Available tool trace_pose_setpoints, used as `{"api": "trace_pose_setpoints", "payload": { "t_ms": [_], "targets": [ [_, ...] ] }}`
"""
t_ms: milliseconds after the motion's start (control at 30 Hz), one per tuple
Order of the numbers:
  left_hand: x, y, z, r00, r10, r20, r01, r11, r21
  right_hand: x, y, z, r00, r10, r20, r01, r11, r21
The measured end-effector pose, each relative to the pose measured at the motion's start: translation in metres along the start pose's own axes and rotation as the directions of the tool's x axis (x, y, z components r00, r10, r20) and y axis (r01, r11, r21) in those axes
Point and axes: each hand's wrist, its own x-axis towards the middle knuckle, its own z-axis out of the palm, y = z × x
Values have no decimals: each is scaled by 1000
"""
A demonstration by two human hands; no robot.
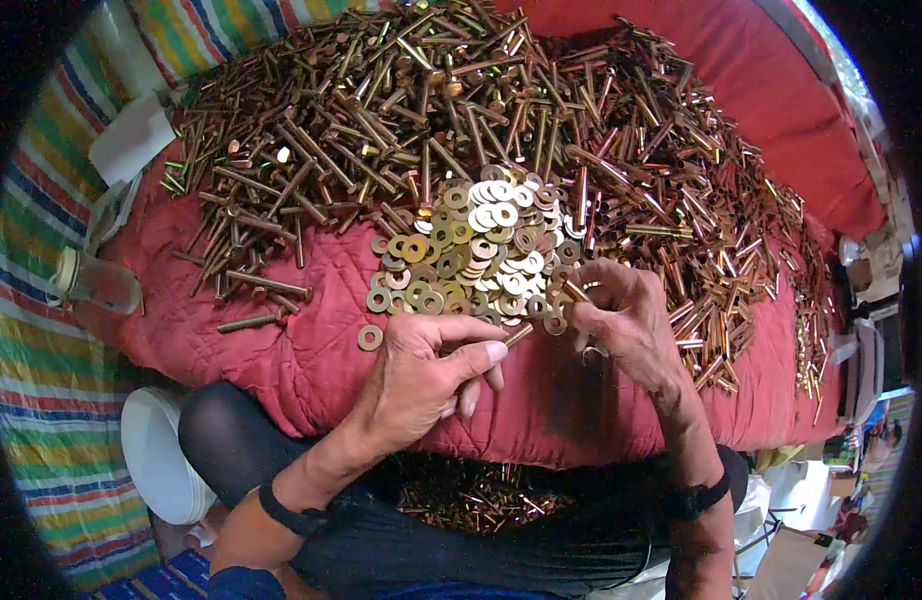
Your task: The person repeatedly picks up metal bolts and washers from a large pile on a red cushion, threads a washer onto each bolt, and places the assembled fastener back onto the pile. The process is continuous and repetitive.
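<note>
Hands: left [426, 375] pinches bolt [518, 335]; right [626, 315] at washers [471, 250].

1. Striped mat [51, 420] under everything, left side.
2. Clear jar [96, 282] lying on it.
3. White bowl [159, 455] near knee.
4. White cloth [131, 140] upper left.

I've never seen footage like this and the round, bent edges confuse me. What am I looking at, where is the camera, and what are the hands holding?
The single picture comes from a wide lens worn on a person's head, looking down, so edges curve. Those are the person's own bare hands. The left hand pinches a brass-coloured bolt; the right hand holds another small metal piece at its fingertips, too small to tell what. In front lies a red quilted cloth carrying a big heap of bolts and a pile of flat washers. A clear jar lies at the left.
</note>
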Motion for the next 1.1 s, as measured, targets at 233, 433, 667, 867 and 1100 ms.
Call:
{"api": "trace_pose_setpoints", "payload": {
  "t_ms": [233,433,667,867,1100],
  "targets": [
    [0,-4,5,995,90,-46,-79,975,209,-12,-2,8,995,-42,93,23,980,198],
    [4,-18,7,906,423,-18,-364,801,475,-22,8,14,974,-194,114,212,963,-167],
    [5,-29,15,627,741,240,-632,303,713,-36,12,18,892,-426,150,451,831,-326],
    [3,-29,18,612,763,208,-628,309,714,-42,-3,23,856,-494,150,516,811,-277],
    [-5,-19,25,963,264,-52,-251,951,183,-35,-9,21,957,-104,-271,265,687,676]
  ]
}}
